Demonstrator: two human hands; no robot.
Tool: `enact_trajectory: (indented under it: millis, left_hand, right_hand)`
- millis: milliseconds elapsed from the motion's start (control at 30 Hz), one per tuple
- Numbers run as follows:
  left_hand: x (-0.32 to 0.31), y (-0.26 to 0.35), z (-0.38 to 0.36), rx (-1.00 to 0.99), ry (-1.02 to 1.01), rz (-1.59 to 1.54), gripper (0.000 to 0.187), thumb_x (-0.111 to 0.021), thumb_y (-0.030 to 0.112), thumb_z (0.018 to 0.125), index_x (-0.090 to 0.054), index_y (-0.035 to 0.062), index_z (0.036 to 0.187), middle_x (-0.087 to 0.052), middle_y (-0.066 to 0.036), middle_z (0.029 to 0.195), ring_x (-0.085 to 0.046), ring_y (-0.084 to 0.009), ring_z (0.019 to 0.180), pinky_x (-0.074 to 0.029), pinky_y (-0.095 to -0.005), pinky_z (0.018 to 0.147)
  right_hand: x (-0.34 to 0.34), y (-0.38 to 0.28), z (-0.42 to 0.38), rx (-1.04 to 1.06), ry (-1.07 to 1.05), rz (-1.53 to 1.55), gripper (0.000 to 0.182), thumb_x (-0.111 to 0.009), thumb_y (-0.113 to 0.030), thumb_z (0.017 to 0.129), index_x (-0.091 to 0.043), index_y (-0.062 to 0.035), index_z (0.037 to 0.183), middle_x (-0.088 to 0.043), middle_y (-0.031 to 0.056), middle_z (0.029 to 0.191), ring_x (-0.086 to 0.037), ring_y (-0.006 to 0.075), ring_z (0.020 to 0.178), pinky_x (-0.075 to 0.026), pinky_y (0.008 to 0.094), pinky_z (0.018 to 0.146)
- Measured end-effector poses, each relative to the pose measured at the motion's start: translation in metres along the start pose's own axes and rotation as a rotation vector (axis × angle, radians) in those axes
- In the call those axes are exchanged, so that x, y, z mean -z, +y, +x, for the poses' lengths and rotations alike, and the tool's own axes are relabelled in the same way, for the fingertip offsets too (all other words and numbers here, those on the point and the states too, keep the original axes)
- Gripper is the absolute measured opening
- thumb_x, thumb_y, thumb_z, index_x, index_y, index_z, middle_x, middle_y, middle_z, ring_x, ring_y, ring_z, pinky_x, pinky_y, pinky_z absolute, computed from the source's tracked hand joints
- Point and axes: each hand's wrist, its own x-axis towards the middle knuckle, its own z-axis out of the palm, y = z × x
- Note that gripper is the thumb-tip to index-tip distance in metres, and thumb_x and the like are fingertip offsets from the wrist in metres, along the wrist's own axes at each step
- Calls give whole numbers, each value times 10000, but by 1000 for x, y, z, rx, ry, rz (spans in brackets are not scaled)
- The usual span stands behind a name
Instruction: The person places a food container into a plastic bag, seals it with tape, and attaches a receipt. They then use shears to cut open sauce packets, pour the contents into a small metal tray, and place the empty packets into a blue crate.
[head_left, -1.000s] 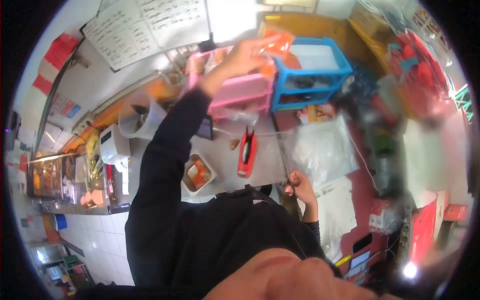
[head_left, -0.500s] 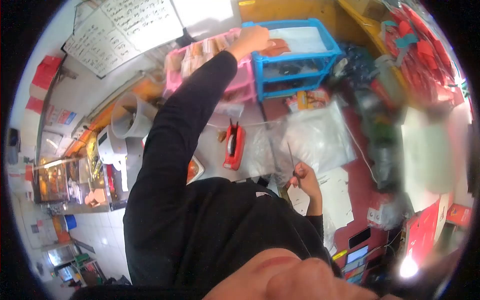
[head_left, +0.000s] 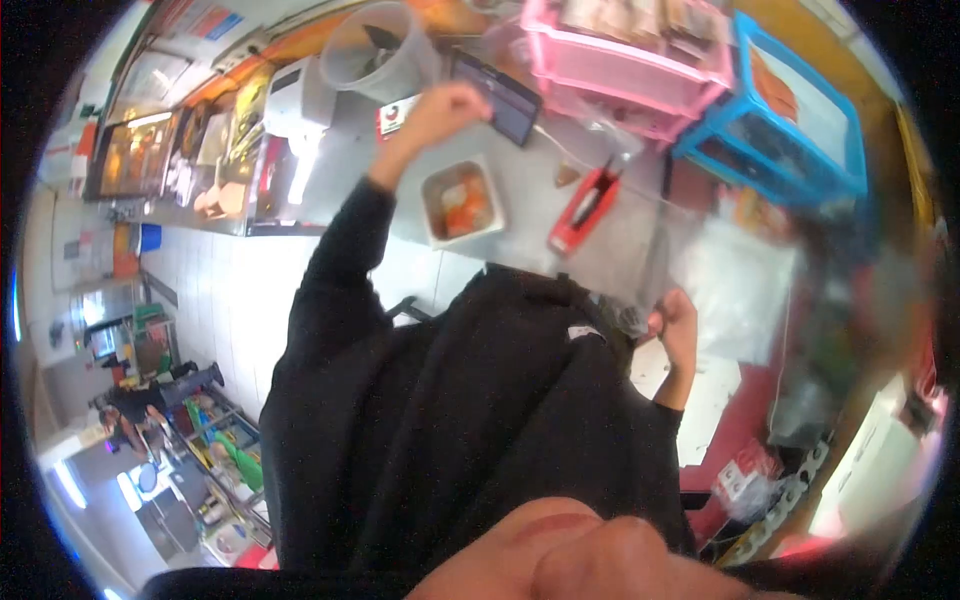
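My left hand (head_left: 440,118) is over the metal counter, beside a dark-screened device (head_left: 498,98); its fingers are curled and blurred, and whatever they hold, if anything, is hidden. Below it stands a square container (head_left: 462,203) with orange-red contents. My right hand (head_left: 675,325) is closed round the handles of scissors (head_left: 657,322), close to my body and beside clear plastic bags (head_left: 735,285). Between the hands lies a red stapler-like tool (head_left: 585,213), with a small brown piece (head_left: 567,175) near it.
A pink rack (head_left: 630,75) with paper packets and a blue rack (head_left: 775,150) stand at the back right. A clear bucket (head_left: 378,55) and a white machine (head_left: 298,98) are at the back left. White sheets (head_left: 712,405) lie right of my body.
The view has turned left. My left hand has left the racks and come down over the left counter. The container and dark-screened device now show fully. My right hand remains low with the scissors.
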Motion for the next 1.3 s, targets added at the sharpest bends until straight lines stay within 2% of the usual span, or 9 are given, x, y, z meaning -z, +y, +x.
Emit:
enact_trajectory:
  millis: [133, 333, 500, 567, 1000, 1100, 1133, 1167, 1300]
  left_hand:
    - [-52, -101, -85, 192, -318, 478, 231, -685, 273, 718, -672, 44, 742, -656, -112, 734, -621, -247, 619, -490, -345, 611]
    - [-122, -160, -114, 339, 46, 442, 468, -680, 441, 688, -659, -23, 741, -627, -215, 705, -622, -356, 679, -493, -421, 659]
    - [-134, -169, -105, 320, -59, 400, 329, -439, 269, 840, -647, 49, 709, -641, -174, 748, -623, -330, 703, -467, -446, 647]
    - [-122, -169, -104, 308, -131, 238, 338, -718, 349, 648, -650, 30, 737, -629, -191, 740, -625, -329, 692, -487, -398, 647]
    - [-54, -112, -135, 172, 154, -79, 360, -682, 165, 663, -366, 36, 547, -499, -71, 543, -490, -126, 527, -363, -286, 486]
    - [-51, -122, -138, 274, 88, -72, 161, -612, 74, 710, -474, 52, 631, -581, -67, 647, -559, -123, 629, -438, -281, 556]
    - [-47, -112, -140, 402, 156, -590, 71, -561, 16, 724, -536, 55, 778, -612, -73, 789, -583, -136, 737, -467, -278, 651]
    - [-42, -102, -141, 516, 219, -1109, 229, -510, -43, 738, -597, 59, 925, -644, -79, 931, -607, -149, 846, -496, -275, 745]
    - [-22, -70, -157, 453, 5, -1333, 514, -428, -125, 748, -497, 45, 1228, -569, -97, 1180, -562, -179, 1039, -451, -290, 918]
  right_hand:
    - [-37, -13, 24, 16, -121, -73, 459, -823, -206, 636, -399, -97, 771, -475, -37, 581, -487, 52, 501, -385, 193, 455]
    - [-101, -49, 46, 156, -301, -274, 397, -786, -119, 684, -400, -88, 770, -477, -40, 582, -484, 44, 510, -366, 184, 467]
    - [-137, -49, 44, 39, -303, -260, 350, -739, -32, 705, -399, -85, 770, -482, -38, 581, -477, 38, 509, -363, 185, 467]
    - [-140, -38, 44, 9, -322, -172, 364, -755, -57, 704, -398, -86, 767, -481, -39, 582, -473, 37, 512, -360, 183, 469]
    - [-162, -39, 38, 70, -314, -230, 404, -794, -189, 690, -411, -94, 778, -502, -33, 576, -473, 42, 509, -339, 183, 464]
    - [-173, -35, 46, 121, -314, -300, 338, -765, -170, 725, -451, -82, 816, -522, -25, 605, -480, 44, 511, -333, 183, 463]
    - [-180, -26, 57, 98, -305, -266, 317, -743, -190, 750, -469, -78, 865, -541, -16, 631, -495, 52, 535, -355, 188, 471]
    - [-189, -20, 69, 78, -296, -231, 304, -721, -211, 776, -487, -75, 914, -559, -7, 657, -510, 59, 558, -378, 193, 480]
    - [-247, -23, 98, -80, -373, -181, 337, -679, -255, 813, -481, -81, 1023, -588, 3, 723, -543, 92, 610, -438, 224, 515]
